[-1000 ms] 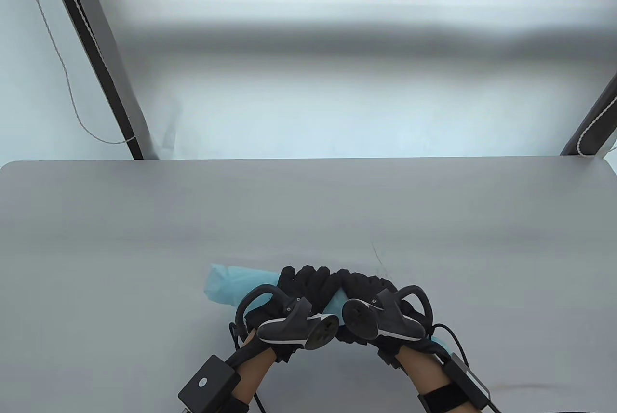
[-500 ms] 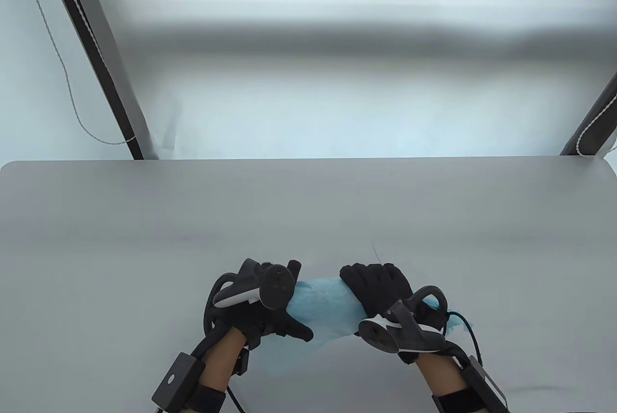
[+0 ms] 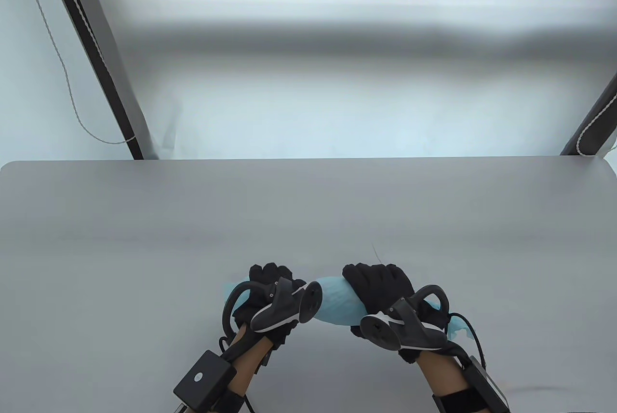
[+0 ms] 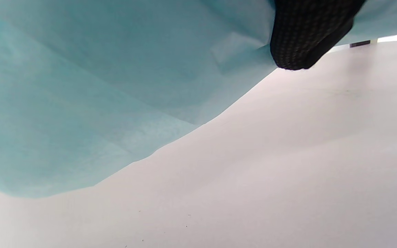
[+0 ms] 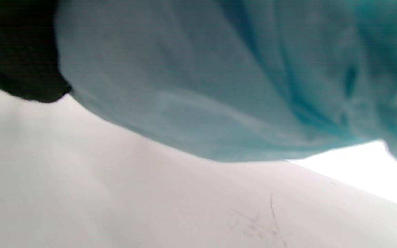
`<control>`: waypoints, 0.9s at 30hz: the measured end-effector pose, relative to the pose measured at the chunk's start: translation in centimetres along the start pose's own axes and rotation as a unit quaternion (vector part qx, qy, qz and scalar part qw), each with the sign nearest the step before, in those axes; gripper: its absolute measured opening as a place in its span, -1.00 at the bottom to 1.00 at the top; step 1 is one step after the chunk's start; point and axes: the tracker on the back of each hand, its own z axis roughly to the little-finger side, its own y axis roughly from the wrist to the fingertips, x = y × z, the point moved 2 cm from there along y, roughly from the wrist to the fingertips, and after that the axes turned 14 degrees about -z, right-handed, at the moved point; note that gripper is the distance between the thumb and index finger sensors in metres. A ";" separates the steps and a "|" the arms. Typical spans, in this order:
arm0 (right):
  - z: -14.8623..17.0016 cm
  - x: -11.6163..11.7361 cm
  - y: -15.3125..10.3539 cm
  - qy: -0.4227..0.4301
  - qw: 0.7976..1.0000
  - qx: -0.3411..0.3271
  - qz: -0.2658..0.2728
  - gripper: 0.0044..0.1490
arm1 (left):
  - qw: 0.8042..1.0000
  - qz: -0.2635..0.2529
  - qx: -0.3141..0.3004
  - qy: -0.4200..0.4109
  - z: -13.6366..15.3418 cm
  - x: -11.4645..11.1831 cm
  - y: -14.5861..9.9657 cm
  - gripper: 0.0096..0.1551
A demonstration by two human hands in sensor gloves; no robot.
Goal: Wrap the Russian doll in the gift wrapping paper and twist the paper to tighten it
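A light blue gift paper [image 3: 335,304] forms a rounded bundle near the table's front edge; the doll inside it is hidden. My left hand [image 3: 267,287] grips the paper's left end, fingers curled round it. My right hand [image 3: 381,285] curls over the bundle's right part, with crumpled paper sticking out behind the wrist [image 3: 455,328]. In the left wrist view the paper [image 4: 91,93] hangs over the table with one gloved fingertip [image 4: 305,38] on it. The right wrist view shows the paper [image 5: 226,79] bulging just above the tabletop.
The grey table [image 3: 308,210] stretches wide beyond the hands. A dark scratch [image 3: 376,253] marks its surface just past my right hand. Black frame posts [image 3: 91,51] with cords stand behind the far edge, left and right.
My left hand has turned over at the paper's left end, closing its fingers round it. The loose flap that hung toward the front is gone and the bundle looks tighter and rounder.
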 end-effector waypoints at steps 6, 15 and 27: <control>0.1 0.0 -0.1 0.026 1.000 0.001 0.004 0.59 | 0.996 -0.008 -0.053 -0.078 0.6 -0.4 -0.2 -0.12; 0.1 0.0 0.0 0.039 0.999 -0.005 0.002 0.59 | 0.976 0.021 -0.109 -0.188 1.1 -1.3 -0.1 -0.15; 1.6 1.1 0.1 0.006 1.000 0.011 -0.018 0.59 | 0.965 0.100 -0.129 -0.207 1.1 -1.6 -0.4 0.31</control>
